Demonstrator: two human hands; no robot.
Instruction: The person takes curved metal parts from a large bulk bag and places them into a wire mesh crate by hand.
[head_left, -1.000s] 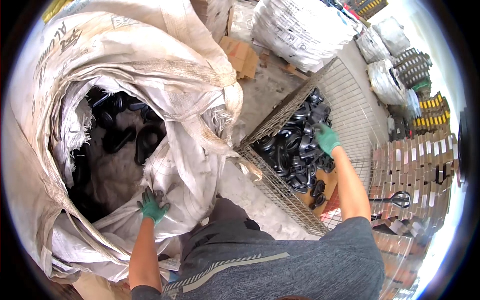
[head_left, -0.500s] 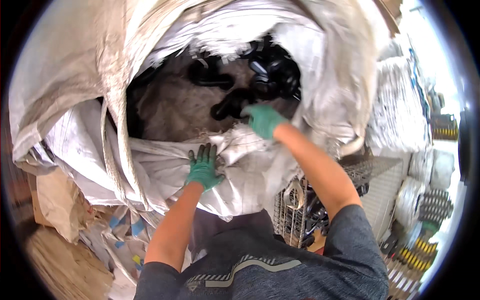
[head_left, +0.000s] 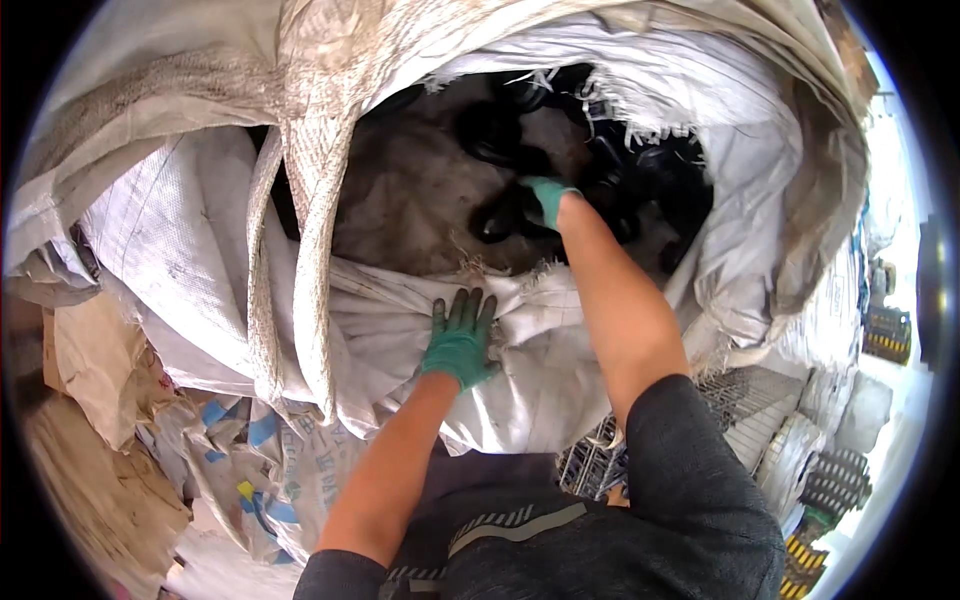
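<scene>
A large white woven bulk bag lies with its frayed mouth facing me. Shiny black moulded parts, curved and rounded, are heaped inside, mostly toward the right. My right hand, in a green glove, reaches through the opening. Its fingers close on a black curved part; the dark fingertips blend into it. Flat on the bag's lower lip rests my left hand, gloved in green with dark-stained fingers spread. It holds nothing and presses the fabric.
Thick woven lifting straps hang across the bag's left side. A wire mesh cage stands at the lower right. Crumpled brown paper and plastic sacks lie at the lower left. Folded white sacks are stacked farther right.
My right hand has gone deeper into the bag, onto a black part. My left hand stays spread on the lip. The view has shifted, so the bag appears farther right.
</scene>
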